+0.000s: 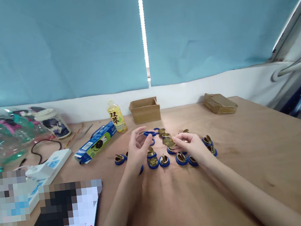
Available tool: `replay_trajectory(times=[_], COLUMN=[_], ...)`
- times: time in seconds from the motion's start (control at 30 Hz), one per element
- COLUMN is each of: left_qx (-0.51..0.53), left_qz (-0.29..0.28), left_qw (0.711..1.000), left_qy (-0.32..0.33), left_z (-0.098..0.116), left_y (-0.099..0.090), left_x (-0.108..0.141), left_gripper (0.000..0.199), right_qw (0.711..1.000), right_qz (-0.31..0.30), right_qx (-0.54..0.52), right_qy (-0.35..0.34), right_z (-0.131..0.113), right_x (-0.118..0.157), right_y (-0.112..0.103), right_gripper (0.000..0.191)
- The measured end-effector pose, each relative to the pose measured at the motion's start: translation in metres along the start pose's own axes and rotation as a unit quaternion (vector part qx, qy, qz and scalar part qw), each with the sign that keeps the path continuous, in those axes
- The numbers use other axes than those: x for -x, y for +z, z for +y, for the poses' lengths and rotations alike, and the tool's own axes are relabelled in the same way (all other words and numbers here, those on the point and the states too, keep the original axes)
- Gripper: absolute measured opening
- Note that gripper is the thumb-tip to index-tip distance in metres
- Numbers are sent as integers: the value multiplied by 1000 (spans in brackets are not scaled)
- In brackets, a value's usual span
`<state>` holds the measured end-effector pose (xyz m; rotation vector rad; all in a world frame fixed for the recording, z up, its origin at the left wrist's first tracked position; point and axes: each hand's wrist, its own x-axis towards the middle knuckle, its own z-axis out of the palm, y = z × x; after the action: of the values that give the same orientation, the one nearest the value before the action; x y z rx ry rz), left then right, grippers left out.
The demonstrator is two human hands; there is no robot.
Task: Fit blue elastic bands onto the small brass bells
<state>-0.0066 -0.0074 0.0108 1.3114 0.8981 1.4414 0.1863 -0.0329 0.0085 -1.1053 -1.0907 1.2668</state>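
Note:
My left hand (138, 145) curls its thumb and fingers around a blue-rimmed round piece (149, 133), seen nearly edge-on; the fingers partly cover it. Between the thumb and forefinger of my right hand (188, 144) is a gold metal disc (169, 142), pinched over the table. Around both hands lie several round gold pieces with blue rims, such as one (164, 160) with a raised metal clip or pin on its back. Another blue-rimmed piece (181, 158) lies just below my right fingers, and one (120, 159) sits left of my left hand.
Behind the pieces stand an open cardboard box (146, 112), a yellow drink bottle (117, 117) and a blue-green carton (95, 144). A brown package (220, 103) lies at the back right. Leftward are a power strip (54, 164), a cup (54, 124), spray bottles (11, 132) and a blurred screen device (80, 211).

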Motion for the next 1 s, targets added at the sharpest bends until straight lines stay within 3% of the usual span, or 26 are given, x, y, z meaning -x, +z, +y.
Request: replay_trajectory(times=[0.1,0.23,0.37,0.47,0.53,0.7,1.0], left_qx=[11,24,-86,-182,-208,-236,-159], left_qz=[-20,-1,-5,-8,-23,-91,-113], left_qw=[1000,1000,993,970,962,958,978], left_qy=[4,-5,81,159,177,133,77], left_z=[-3,-13,-16,-13,-9,-3,-10], left_y=[3,16,31,36,38,35,35], left_x=[1,10,25,32,33,29,28], left_gripper=[34,23,14,29,39,36,35], right_qw=[992,981,973,970,969,965,958], right_qz=[-17,-40,-25,-24,-31,-42,-68], right_qx=[-107,-165,-194,-213,-216,-230,-245], right_qy=[70,97,122,118,112,116,129], right_z=[7,11,11,10,10,13,7], right_x=[4,10,14,16,17,17,16], right_y=[5,5,4,4,4,2,0], right_gripper=[38,31,32,32,30,26,19])
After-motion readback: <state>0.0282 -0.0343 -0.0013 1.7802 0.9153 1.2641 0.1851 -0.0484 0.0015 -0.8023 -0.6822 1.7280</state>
